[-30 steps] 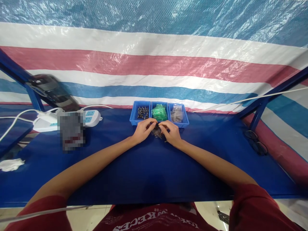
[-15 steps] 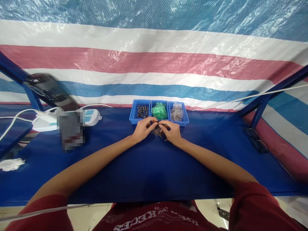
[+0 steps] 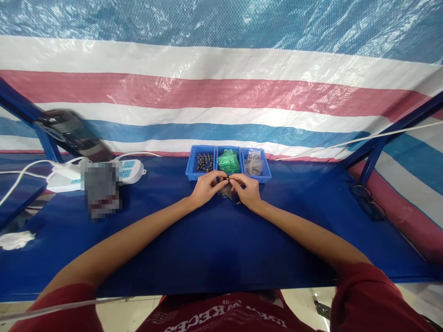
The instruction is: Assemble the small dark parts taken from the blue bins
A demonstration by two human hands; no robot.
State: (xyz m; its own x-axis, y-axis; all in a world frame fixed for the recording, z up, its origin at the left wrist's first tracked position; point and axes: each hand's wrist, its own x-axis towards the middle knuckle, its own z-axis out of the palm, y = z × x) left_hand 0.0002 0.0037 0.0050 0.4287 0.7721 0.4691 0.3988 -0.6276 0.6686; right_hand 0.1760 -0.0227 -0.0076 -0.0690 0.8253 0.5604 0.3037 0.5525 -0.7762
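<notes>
My left hand point(image 3: 206, 187) and my right hand point(image 3: 248, 191) meet at the fingertips, just in front of three joined blue bins. Both are closed in a pinch around a tiny dark piece point(image 3: 227, 178), too small to name. Under the fingers lies a pile of small metallic parts point(image 3: 226, 191), partly hidden by the hands. The left bin point(image 3: 191, 171) holds several small dark and metal pieces point(image 3: 205, 161). Green plastic packing point(image 3: 228, 161) fills the middle bin. Clear plastic bags point(image 3: 254, 165) lie in the right bin point(image 3: 267, 171).
At the left, a white power strip point(image 3: 138, 170) with cables lies beside a blurred-out object point(image 3: 101, 189). Behind it leans a dark bottle point(image 3: 74, 131). Crumpled white tissue point(image 3: 16, 240) is at the far left, glasses point(image 3: 368, 203) at the far right. Striped sheeting point(image 3: 221, 92) hangs behind the blue table point(image 3: 221, 249).
The view has tilted slightly, so the background sits a little lower. My hands stay pinched together in the same place, with only slight finger movement.
</notes>
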